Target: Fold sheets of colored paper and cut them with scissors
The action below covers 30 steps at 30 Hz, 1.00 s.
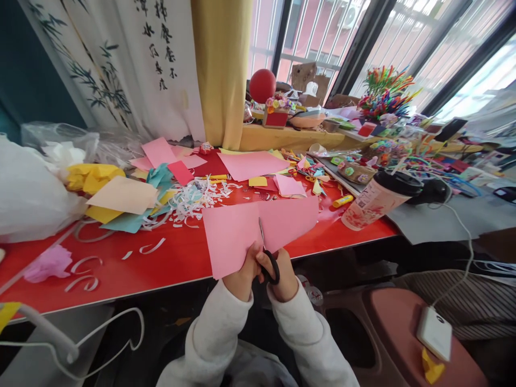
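Note:
A sheet of pink paper point(231, 234) is held up over the front edge of the red table point(161, 258). My left hand point(245, 271) pinches the sheet at its lower edge, close to the cut. Black-handled scissors point(274, 266) are in my right hand point(284, 271), their blades pointing away from me into the paper. A slit runs up from the lower edge, and the part to the right of the blades point(288, 223) spreads apart from the left part. Whether the two parts still join at the top is hard to make out.
White paper shreds point(193, 199) and coloured paper scraps point(123, 196) lie at the left. A pink cup with a black lid point(374, 201) stands at the right, near a yellow glue stick point(342, 201). A white power bank point(435, 333) rests on a reddish stool point(397, 322).

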### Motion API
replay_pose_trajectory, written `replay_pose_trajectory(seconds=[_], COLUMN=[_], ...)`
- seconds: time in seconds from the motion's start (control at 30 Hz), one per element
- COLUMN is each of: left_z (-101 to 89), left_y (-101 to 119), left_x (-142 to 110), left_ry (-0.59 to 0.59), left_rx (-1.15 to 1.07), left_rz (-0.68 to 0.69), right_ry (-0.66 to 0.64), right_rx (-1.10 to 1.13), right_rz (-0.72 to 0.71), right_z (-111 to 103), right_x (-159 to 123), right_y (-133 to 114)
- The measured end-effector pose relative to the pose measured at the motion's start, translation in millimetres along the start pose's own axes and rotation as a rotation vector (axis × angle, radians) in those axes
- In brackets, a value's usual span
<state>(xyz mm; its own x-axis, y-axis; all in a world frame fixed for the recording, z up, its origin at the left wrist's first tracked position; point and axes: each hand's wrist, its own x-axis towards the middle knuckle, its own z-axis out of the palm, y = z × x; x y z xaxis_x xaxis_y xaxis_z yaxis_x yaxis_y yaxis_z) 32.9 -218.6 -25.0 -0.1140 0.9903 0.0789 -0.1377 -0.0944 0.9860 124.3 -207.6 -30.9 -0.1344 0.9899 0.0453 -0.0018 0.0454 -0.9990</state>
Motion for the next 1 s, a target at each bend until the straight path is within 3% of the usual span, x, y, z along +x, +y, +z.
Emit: replay_pose_trajectory(seconds=[0.27,0.57,0.7,0.83,1.0], left_z=[2.1,-5.1,-8.6,-10.7,-12.3], left_y=[-7.8,-4.1,-14.6,-21.7,-19.9], left_x=[-0.4,-1.3,-1.3,-0.7,-0.8], left_ry=[-0.027,-0.027,-0.017,-0.118,-0.082], left_rx=[-0.057,0.158,0.236,0.206,0.26], left_rz=[-0.046,0.183,0.192,0.175,0.26], right_ry=[0.015,0.066,0.078,0.065,0.043], right_rx=[-0.021,-0.051,-0.023,-0.041,-0.026], right_rz=[0.038,0.075,0.05,0.075,0.0], right_z=[-3.1,-6.4,-7.2,-9.4,-11.9], right_x=[-2.3,0.5,0.9,2.3,6.1], right_y=[-5.0,-1.0,-6.1,-8.8,-8.3])
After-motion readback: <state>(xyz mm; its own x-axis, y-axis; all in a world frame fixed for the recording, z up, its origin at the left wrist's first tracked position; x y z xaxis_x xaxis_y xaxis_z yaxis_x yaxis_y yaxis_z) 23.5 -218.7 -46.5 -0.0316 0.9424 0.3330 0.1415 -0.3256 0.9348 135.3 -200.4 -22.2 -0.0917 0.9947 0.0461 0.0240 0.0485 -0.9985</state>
